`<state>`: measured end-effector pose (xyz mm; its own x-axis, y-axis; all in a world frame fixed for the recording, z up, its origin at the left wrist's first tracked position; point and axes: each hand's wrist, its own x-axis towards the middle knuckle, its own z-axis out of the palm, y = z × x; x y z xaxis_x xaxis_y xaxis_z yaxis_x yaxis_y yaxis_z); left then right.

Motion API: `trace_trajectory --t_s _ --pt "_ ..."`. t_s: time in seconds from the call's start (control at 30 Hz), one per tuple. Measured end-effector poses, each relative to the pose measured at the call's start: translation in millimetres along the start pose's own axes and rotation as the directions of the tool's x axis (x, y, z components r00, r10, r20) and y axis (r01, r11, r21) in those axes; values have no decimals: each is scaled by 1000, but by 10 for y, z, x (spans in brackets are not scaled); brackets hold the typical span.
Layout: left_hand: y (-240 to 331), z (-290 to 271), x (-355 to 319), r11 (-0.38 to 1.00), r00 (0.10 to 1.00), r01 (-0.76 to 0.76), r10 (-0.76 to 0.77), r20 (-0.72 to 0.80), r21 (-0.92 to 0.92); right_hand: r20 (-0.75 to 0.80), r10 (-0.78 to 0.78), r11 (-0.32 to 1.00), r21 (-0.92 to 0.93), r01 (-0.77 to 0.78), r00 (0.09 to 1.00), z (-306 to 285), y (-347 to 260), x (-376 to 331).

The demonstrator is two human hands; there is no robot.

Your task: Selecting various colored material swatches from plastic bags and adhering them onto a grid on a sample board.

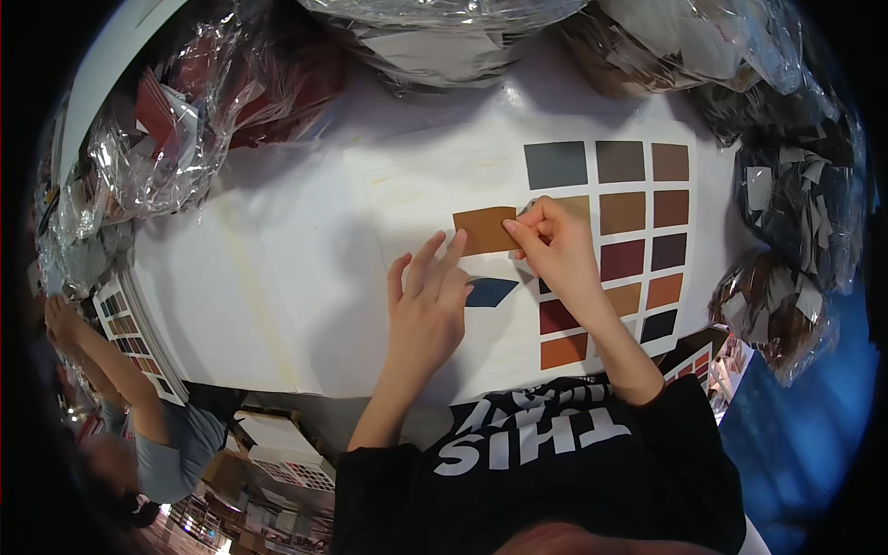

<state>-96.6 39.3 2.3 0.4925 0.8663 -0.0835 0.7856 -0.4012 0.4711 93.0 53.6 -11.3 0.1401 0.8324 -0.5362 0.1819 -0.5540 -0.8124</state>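
Observation:
A white sheet (407, 199) lies before me, with rows of rectangular colour swatches on its right part. My right hand (560, 252) pinches the right edge of a brown swatch (486, 231) between thumb and fingers. My left hand (427, 310) is beside it, with its index fingertip at the brown swatch's left edge and the other fingers spread. A dark blue swatch (490, 293) sticks out slantwise from beside the left thumb, apparently gripped there; its inner end is hidden. Some swatches on the sheet are covered by my right hand and forearm.
Clear plastic bags of swatches ring the far side: a red one (222, 102), a grey one (444, 51), a dark one (805, 185) and a brown one (772, 310). At left, another person's arm (120, 370) reaches over a stack of swatch sheets (139, 342).

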Motion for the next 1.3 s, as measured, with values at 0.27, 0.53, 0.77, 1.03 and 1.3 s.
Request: trace_trajectory --t_s 0.27,0.53,0.77,1.03,1.3 --pt "22 -23 -1 1000 1000 22 -22 8 -17 -31 -199 772 -620 137 980 -85 -203 43" --pt "118 -124 -23 949 991 116 -131 -33 -293 267 -6 950 303 -78 964 -272 -239 -293" --pt "101 -74 105 938 961 160 -220 -170 -307 239 -20 939 338 -64 971 -97 -219 -104" --pt "-211 -159 343 987 967 63 -97 -237 -146 27 -117 992 59 115 993 -134 -353 611" --pt "-338 -155 491 999 987 -35 32 -160 -19 56 -42 999 10 41 998 -137 -393 633"
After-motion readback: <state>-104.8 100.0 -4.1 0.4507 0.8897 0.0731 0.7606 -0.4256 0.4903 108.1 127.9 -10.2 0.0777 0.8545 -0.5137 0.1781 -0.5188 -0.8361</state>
